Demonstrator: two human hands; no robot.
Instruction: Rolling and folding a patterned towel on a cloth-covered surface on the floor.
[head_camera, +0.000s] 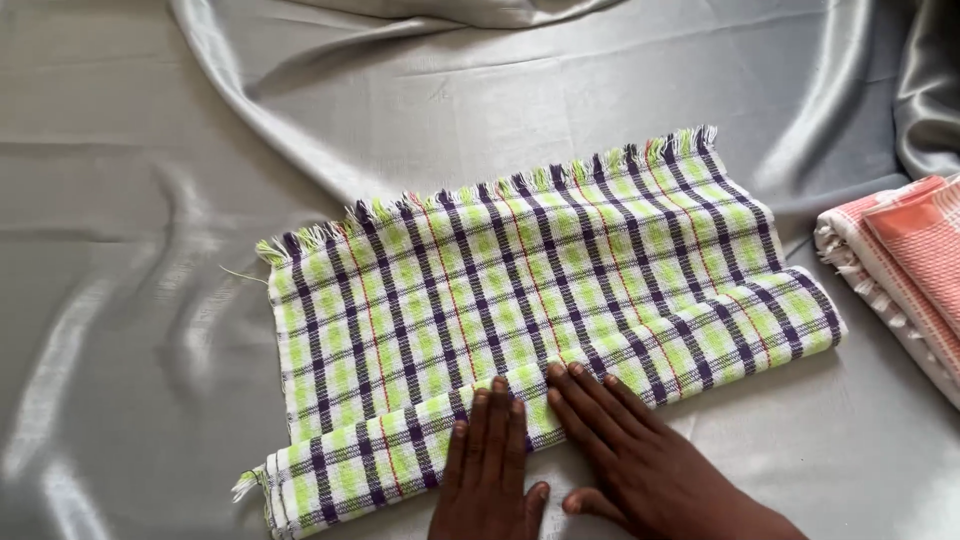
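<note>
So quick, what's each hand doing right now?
Left hand: open, flat, fingers pressing the folded near edge of the green checked cloth; holding nothing.
Right hand: open, flat, pressing the same fold beside it; holding nothing.

Two bare hands, left hand (487, 470) and right hand (640, 460), no rings, sleeves or gloves.

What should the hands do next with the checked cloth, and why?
Probably slide both hands outward along the fold. The left hand and right hand press flat only at the middle of the cloth, and the folded near edge looks loose toward its ends.
</note>
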